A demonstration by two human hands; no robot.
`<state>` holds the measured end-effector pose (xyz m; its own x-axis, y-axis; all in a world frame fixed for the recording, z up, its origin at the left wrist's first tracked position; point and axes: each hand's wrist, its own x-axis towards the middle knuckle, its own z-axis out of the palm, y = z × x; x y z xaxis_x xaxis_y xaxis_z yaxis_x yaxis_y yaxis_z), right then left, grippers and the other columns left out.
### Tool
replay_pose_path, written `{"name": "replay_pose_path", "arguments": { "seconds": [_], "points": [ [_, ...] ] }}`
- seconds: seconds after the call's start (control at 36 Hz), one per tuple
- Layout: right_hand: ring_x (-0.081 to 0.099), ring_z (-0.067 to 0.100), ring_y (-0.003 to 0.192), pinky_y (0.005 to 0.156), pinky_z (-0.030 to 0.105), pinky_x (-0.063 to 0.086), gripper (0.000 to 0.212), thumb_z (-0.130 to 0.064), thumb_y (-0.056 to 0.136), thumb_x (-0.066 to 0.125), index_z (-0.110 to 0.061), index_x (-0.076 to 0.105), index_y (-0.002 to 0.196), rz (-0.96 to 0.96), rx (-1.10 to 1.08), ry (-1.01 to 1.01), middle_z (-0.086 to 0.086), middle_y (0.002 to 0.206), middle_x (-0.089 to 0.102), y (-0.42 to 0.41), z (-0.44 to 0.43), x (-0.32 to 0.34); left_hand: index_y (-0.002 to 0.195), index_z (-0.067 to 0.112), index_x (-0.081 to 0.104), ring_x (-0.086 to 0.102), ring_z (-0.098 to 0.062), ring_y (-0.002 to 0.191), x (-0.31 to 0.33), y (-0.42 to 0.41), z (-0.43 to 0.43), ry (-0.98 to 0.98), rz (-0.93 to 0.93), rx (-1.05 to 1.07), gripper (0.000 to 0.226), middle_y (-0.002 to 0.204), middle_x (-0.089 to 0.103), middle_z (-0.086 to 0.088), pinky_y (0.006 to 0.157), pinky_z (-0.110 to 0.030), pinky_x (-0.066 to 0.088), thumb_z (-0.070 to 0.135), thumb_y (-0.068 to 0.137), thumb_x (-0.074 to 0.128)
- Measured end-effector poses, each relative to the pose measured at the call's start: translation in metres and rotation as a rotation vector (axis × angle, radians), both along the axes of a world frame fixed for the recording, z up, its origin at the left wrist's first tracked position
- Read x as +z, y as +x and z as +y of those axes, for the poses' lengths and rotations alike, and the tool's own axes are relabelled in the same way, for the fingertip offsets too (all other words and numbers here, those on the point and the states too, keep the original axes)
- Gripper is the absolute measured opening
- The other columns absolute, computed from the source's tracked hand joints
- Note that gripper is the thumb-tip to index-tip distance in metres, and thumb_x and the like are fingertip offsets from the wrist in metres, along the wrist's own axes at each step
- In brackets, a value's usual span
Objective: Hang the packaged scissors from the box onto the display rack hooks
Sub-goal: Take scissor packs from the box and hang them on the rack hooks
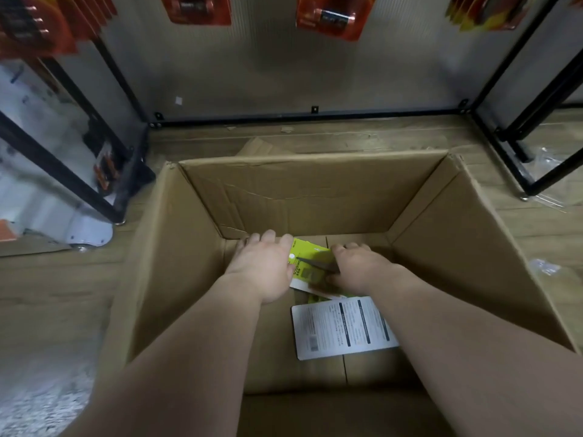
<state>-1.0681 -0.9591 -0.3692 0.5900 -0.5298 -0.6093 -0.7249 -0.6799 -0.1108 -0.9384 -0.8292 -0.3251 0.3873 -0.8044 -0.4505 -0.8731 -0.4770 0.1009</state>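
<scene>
Head view, nearest first: your two bare forearms reach down into the open cardboard box (315, 197), which stands on the wooden floor (347, 138). Between the forearms a white card (337, 329) covered in printed text lies flat on the box bottom, touching neither grip.

Just beyond it is the green scissors pack (310, 261), near the far wall of the box, with the dark blades showing across its face. It sits directly between your hands. Your left grip (265, 266) lies over the pack's left edge with the fingers bent downward at the far end; you cannot tell whether they actually close round the card. Your right grip (359, 266) pinches the pack's right side, thumb on the front face and fingers curled over the top. A sliver of a second green pack (315, 298) peeks out underneath, between the held pack and the white card.

Beyond the box, the black frame (309, 116) of the display rack runs along the floor beneath a grey back panel (284, 67). Orange packs (331, 17) hang high on that panel, well apart from your hands.
</scene>
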Motion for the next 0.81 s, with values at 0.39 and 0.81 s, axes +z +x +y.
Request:
{"name": "replay_pose_path", "arguments": {
  "seconds": [0.39,0.81],
  "points": [
    [0.038,0.032,0.132,0.107,0.048,0.033,0.070,-0.044,0.087,0.067,-0.017,0.035,0.142,0.064,-0.002,-0.044,0.012,0.141,0.042,0.005,0.001,-0.020,0.147,0.023,0.032,0.032,-0.032,0.140,-0.022,0.009,0.005,0.107,0.048,0.044,0.049,0.153,0.035,-0.011,0.115,-0.048,0.026,0.040,0.103,0.044],
    [0.058,0.028,0.114,0.082,0.027,0.041,0.058,-0.037,0.089,0.071,-0.017,0.046,0.137,-0.193,-0.203,0.160,0.011,0.125,0.061,-0.005,-0.002,-0.001,0.139,0.023,0.037,0.039,-0.034,0.133,-0.018,0.012,0.010,0.106,0.069,0.084,0.040,0.143,0.042,-0.011,0.109,-0.048,0.030,0.039,0.103,0.044]
  ]
}}
